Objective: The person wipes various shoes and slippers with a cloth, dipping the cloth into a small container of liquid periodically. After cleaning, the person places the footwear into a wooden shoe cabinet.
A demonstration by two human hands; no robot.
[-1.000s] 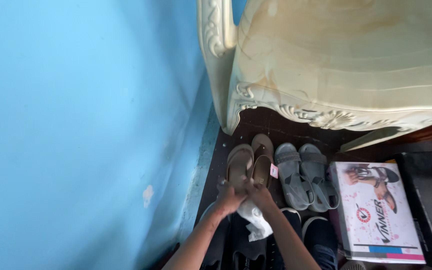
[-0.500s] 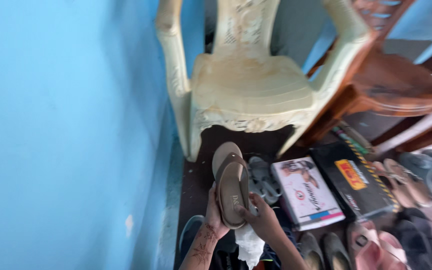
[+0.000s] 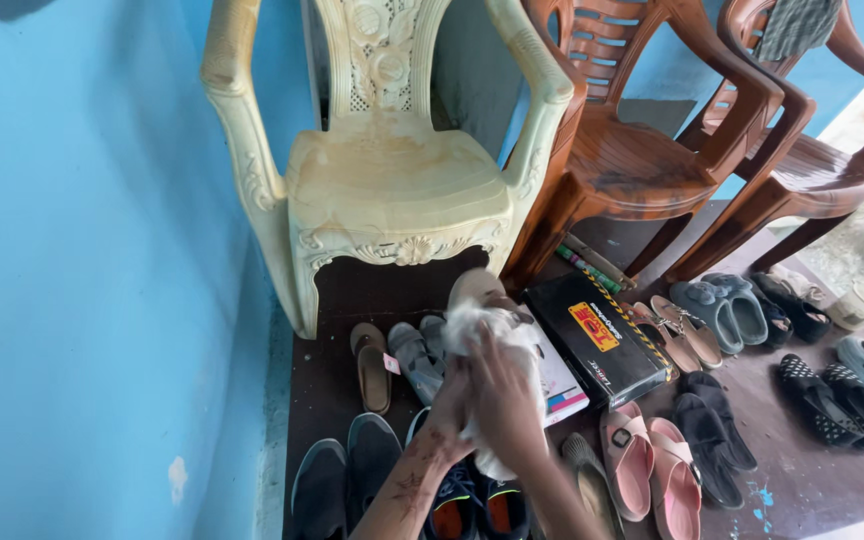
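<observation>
My left hand (image 3: 449, 400) grips the lower end of a tan sandal (image 3: 476, 288), lifted above the floor; only its toe end shows. My right hand (image 3: 505, 395) presses a white cloth (image 3: 492, 335) over the sandal's upper side, covering most of it. The matching tan sandal (image 3: 371, 364) with a pink tag lies on the dark floor to the left, beside a pair of grey sandals (image 3: 414, 356).
A cream plastic chair (image 3: 382, 170) stands against the blue wall (image 3: 82, 250), two brown chairs (image 3: 652, 150) to its right. A black shoebox (image 3: 597, 337), a white shoebox (image 3: 562, 385), pink sandals (image 3: 652, 465), dark sneakers (image 3: 352, 470) and several other shoes cover the floor.
The view pulled back and up. The tan sandal was lifted from the floor, and my right hand brought the white cloth up over it.
</observation>
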